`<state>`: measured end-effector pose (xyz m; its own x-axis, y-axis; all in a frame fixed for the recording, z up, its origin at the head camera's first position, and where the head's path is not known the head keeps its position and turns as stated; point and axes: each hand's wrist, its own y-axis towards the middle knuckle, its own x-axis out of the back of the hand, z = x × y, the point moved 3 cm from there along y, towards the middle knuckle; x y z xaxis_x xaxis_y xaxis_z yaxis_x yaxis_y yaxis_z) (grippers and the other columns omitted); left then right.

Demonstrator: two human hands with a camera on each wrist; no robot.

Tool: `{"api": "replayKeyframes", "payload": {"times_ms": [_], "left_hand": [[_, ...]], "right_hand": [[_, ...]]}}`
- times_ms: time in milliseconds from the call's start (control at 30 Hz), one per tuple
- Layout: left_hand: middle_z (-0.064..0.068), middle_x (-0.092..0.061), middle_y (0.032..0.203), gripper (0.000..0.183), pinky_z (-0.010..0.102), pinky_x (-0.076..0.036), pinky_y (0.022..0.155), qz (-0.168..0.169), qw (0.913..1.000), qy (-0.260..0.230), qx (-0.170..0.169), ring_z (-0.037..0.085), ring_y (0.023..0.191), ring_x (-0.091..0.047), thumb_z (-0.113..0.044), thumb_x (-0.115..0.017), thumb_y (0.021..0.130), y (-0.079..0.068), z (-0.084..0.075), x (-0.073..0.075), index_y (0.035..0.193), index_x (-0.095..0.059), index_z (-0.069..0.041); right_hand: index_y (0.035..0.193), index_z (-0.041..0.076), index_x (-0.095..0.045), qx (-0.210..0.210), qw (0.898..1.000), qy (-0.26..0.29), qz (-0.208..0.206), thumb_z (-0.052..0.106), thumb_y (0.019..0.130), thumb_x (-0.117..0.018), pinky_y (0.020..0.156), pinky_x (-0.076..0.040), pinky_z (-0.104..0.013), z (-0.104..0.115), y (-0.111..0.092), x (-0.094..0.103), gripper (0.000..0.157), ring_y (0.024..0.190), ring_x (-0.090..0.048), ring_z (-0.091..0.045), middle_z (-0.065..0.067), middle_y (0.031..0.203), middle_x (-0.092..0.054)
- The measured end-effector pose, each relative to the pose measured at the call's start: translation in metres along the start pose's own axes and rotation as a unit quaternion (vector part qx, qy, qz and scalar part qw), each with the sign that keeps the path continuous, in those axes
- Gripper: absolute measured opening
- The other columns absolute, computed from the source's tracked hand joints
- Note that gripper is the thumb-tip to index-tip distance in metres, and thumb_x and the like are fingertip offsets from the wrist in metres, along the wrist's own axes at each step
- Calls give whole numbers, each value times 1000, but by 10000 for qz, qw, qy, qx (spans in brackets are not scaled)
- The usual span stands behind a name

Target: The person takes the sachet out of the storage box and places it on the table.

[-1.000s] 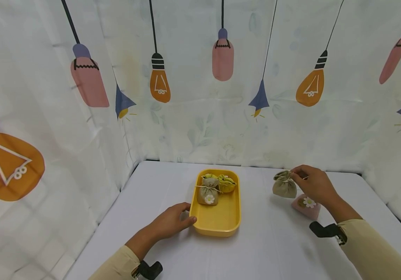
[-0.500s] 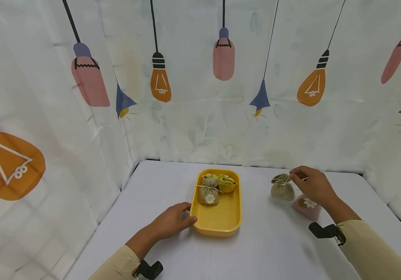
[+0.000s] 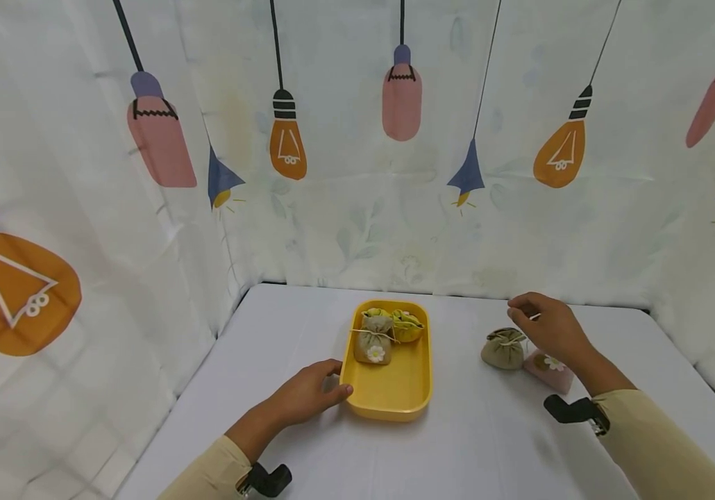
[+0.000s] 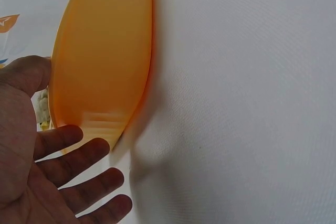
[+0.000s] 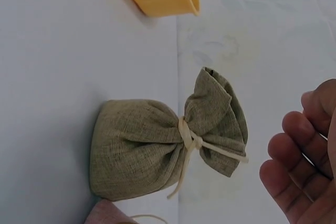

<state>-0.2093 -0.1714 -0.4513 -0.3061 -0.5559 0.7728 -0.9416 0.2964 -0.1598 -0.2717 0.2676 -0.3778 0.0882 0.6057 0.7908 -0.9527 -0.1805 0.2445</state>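
Observation:
A yellow tray sits on the white table with my left hand at its left side. In the left wrist view that hand's thumb is at the tray's rim, and its straight fingers lie along the outer wall. My right hand hovers, holding nothing, beside an olive drawstring pouch. This pouch stands upright on the table, its neck tied with a cream cord. Partly behind the right hand is a pink pouch with a daisy, close against the olive one.
Inside the tray's far end are a beige pouch with a daisy and yellow pouches. A white curtain printed with lamps hangs behind the table. Black wrist mounts sit at both sleeves.
My right hand has lowered the olive pouch onto the table and let go of its top, then lifted slightly. The left hand stays at the tray.

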Motion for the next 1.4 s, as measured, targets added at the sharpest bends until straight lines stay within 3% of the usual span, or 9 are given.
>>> {"api": "replayKeyframes", "payload": {"times_ms": [233,567,967,1400], "left_hand": [[6,-60,138,62,59,-41,109,21,10000,-7,42,33,134,-51,-54,-67,96,1,1,0,142,-58,-13],[8,-60,138,63,60,-43,107,29,10000,24,73,34,133,-52,-53,-68,96,0,-2,2,142,-57,-12],[8,-61,137,62,60,-43,107,37,10000,1,35,34,132,-52,-52,-67,97,0,0,0,142,-58,-11],[9,-60,136,60,61,-41,107,39,9999,-87,-49,35,133,-51,-51,-66,98,-1,1,-1,142,-58,-11]], "right_hand": [[128,7,-65,28,9998,135,159,33,106,-58,78,-56,-48,13,6,-10,34,105,-67,-34,-13,116,-70],[125,10,-67,129,9973,658,297,30,104,-63,74,-56,-36,27,15,-29,29,101,-68,-28,-7,112,-71],[120,10,-70,133,9988,392,270,25,101,-68,80,-59,-45,47,20,-51,24,99,-68,-28,-6,108,-72],[119,12,-70,338,9952,747,529,23,100,-69,80,-59,-41,62,24,-74,22,96,-68,-23,-1,106,-72]]}}
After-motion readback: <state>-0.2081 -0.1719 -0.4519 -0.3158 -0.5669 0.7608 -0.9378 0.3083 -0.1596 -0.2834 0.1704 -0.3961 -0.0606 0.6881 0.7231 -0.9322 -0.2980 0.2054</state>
